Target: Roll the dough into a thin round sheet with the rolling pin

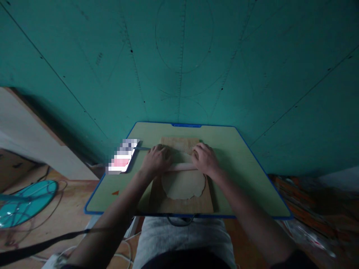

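A thin sheet of dough (183, 185) with an uneven edge lies on a wooden cutting board (179, 206). Across the dough rests a pale rolling pin (183, 167). At the pin's left end is my left hand (157, 158), closed over it with bent fingers. My right hand (206, 158) is likewise closed over the right end, its fingers curled down. Both pin ends are hidden under the hands. Beyond the left fingers a thin grey-blue strip, perhaps a knife blade (142, 148), sticks out to the left; its other end is hidden.
The board sits on a small blue-edged table (244, 179) against a green wall (179, 56). A phone (123, 157) with a lit, partly blurred screen stands at the table's left. Cables and a round turquoise base (42, 194) are on the floor at left, clutter at right.
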`<action>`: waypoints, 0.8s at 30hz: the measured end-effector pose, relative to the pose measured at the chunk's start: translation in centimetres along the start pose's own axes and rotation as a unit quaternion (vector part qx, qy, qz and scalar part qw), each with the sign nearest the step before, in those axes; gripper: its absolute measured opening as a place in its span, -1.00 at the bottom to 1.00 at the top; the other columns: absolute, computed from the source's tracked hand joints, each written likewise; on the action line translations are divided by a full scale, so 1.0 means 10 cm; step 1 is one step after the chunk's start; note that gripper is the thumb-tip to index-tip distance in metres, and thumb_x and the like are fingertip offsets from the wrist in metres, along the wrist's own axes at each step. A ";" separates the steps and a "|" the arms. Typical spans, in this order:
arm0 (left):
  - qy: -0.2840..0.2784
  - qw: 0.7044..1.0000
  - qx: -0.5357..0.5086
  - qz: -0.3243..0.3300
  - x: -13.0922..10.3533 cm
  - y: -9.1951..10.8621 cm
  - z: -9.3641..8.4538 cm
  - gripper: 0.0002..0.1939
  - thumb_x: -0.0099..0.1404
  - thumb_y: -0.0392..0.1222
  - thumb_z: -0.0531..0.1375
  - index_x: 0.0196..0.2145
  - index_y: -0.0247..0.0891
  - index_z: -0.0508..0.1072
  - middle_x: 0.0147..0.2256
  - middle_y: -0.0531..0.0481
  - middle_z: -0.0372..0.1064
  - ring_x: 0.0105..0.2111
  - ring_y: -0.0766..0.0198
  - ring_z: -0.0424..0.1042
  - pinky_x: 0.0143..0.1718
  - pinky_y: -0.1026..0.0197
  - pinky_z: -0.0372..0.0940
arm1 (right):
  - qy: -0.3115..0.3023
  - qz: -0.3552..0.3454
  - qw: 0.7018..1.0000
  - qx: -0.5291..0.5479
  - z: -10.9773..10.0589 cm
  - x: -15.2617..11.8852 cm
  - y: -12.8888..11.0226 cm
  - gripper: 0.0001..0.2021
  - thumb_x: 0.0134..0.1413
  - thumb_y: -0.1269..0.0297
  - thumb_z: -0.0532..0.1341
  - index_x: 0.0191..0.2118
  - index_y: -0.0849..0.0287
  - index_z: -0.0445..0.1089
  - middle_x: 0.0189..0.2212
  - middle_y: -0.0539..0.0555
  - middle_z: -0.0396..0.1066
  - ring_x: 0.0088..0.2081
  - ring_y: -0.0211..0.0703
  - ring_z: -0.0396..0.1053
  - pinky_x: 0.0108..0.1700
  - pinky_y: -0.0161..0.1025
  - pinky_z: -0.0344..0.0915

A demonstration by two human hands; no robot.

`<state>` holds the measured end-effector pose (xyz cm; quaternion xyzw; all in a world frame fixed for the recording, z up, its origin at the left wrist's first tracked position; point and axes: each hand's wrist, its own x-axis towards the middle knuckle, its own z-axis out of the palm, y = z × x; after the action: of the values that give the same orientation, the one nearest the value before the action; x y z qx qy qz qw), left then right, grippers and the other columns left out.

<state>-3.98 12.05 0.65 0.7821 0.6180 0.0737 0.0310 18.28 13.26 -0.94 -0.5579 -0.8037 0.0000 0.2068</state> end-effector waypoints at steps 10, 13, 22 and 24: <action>0.078 0.997 -0.001 -0.022 0.42 -0.05 -0.09 -0.70 0.44 -0.24 0.01 -0.13 -0.33 0.54 -0.12 -0.25 0.49 -0.10 0.05 0.48 -0.09 0.12 0.34 | -0.029 0.077 0.994 -0.074 -0.08 0.43 -0.04 -0.77 0.24 0.39 0.08 -0.21 0.20 0.50 -0.15 0.25 0.51 -0.12 0.02 0.39 -0.12 -0.13 0.23; 0.085 0.996 -0.005 -0.010 0.29 -0.04 -0.07 -0.72 0.45 -0.22 0.03 -0.18 -0.29 0.54 -0.16 -0.20 0.50 -0.15 0.09 0.50 -0.13 0.15 0.34 | -0.039 0.077 0.993 -0.074 -0.10 0.29 -0.10 -0.78 0.25 0.39 0.09 -0.23 0.18 0.50 -0.18 0.22 0.51 -0.16 -0.01 0.41 -0.16 -0.16 0.23; 0.088 0.996 -0.002 -0.019 0.21 0.02 0.00 -0.69 0.50 -0.22 -0.04 -0.17 -0.24 0.51 -0.17 -0.18 0.50 -0.11 0.09 0.48 -0.08 0.13 0.31 | -0.042 -0.063 0.996 -0.045 -0.17 -0.43 -0.24 -0.77 0.38 0.21 0.08 -0.04 0.15 0.43 -0.05 0.19 0.46 -0.02 0.02 0.38 0.00 -0.13 0.24; 0.094 0.995 0.000 -0.030 0.32 0.06 0.00 -0.68 0.51 -0.19 -0.04 -0.14 -0.25 0.51 -0.14 -0.20 0.49 -0.07 0.05 0.47 -0.05 0.09 0.30 | -0.042 -0.058 0.995 -0.063 -0.18 -0.48 -0.22 -0.74 0.38 0.16 0.10 -0.01 0.17 0.41 -0.03 0.22 0.45 -0.01 0.07 0.37 0.00 -0.08 0.25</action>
<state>-2.66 15.00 1.02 0.7527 0.6416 0.1453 -0.0250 18.32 7.73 -0.38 -0.5215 -0.8413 -0.0388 0.1369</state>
